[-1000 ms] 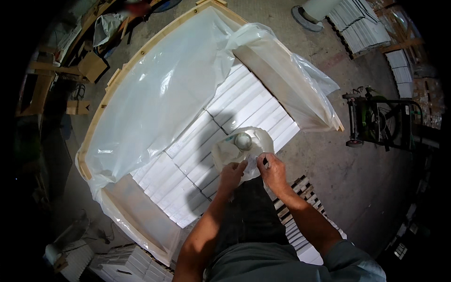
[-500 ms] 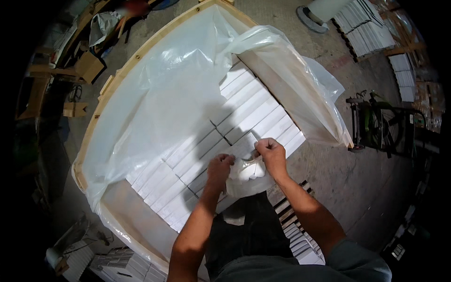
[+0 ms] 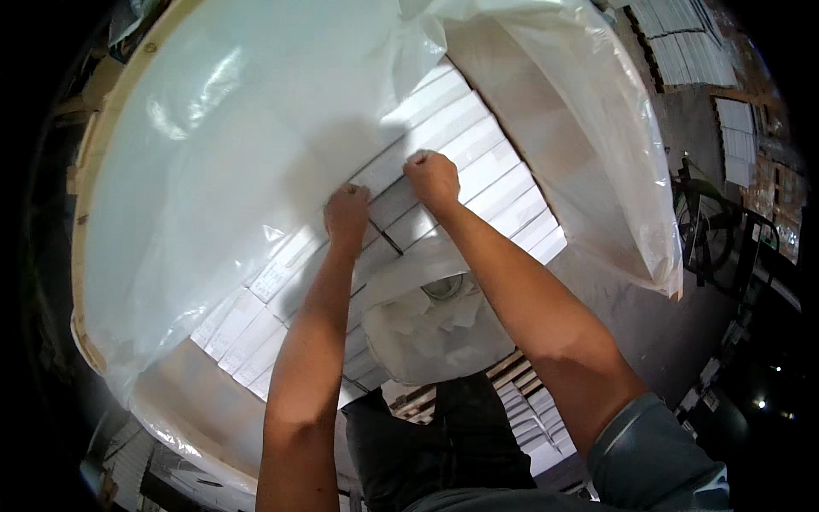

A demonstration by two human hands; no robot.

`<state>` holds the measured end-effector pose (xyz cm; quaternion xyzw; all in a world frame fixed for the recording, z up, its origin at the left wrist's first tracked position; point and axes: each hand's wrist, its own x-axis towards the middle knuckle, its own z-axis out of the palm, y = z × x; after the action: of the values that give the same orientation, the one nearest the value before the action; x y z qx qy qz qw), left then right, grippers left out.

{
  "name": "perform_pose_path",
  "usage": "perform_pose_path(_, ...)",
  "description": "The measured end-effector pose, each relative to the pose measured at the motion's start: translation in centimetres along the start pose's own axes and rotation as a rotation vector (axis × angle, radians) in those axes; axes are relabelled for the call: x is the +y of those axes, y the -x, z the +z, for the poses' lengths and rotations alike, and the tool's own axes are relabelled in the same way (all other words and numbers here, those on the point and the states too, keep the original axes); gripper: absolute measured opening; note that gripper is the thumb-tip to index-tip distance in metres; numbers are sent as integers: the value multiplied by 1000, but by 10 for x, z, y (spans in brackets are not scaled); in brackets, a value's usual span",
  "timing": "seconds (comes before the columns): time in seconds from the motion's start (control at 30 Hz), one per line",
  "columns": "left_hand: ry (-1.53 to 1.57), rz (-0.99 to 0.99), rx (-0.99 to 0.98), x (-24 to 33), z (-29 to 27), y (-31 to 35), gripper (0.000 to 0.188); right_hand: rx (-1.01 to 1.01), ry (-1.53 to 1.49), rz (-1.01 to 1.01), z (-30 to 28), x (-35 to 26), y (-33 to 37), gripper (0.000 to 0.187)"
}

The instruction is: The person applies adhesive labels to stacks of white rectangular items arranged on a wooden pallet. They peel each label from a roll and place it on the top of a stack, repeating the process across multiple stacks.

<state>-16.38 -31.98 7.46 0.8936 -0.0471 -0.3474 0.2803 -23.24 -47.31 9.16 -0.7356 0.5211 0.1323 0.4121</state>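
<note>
Both arms reach forward over rows of white boxes (image 3: pixel 503 183) packed inside a large crate lined with translucent plastic sheeting (image 3: pixel 205 154). My left hand (image 3: pixel 347 215) is closed, its fingertips low over the boxes near the edge of the sheeting. Slightly farther off and to its right, my right hand (image 3: pixel 432 179) is also closed, fingers bent down at a box. Whatever the fingers pinch cannot be made out against the white. Between my forearms, close to my body, is a whitish translucent container (image 3: pixel 435 341) with crumpled pale scraps and a round rim or roll (image 3: pixel 444 286) inside.
A wooden rim (image 3: pixel 85 196) borders the crate on the left. At the right stands a dark wheeled frame (image 3: pixel 717 222), with stacks of white boxes (image 3: pixel 682 38) beyond it. Pallet slats and more white stacks (image 3: pixel 533 418) lie below, beside my legs.
My hands have moved from above the container, forward over the boxes. I have leaned in, so the crate fills more of the view. The container now shows between my forearms.
</note>
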Motion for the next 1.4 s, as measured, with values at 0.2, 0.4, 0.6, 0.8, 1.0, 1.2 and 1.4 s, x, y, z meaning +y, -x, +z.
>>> perform_pose_path(0.2, -155, -31, 108, -6, 17, -6, 34, 64, 23, -32, 23, 2, -8, 21)
perform_pose_path(0.4, -273, -21, 156, 0, 28, 1, 31, 158, 93, -140, 32, 9, -3, 21)
perform_pose_path(0.6, -374, -92, 88, 8, 23, -7, 37, 215, 228, -199, 34, 8, -4, 24)
perform_pose_path(0.8, -258, -186, 6, -15, 4, -18, 49, 166, 164, 31, 15, 2, -11, 28)
perform_pose_path(1.0, -281, -242, -32, 1, 2, -21, 57, -349, -640, -123, 22, 2, -24, 29)
perform_pose_path(1.2, -59, -87, 47, -40, 5, -5, 57, 154, -107, -272, 13, -19, 1, 31)
perform_pose_path(1.4, 640, -337, -325, -25, -70, 94, 40, -248, -80, -614, -25, -1, 125, 28)
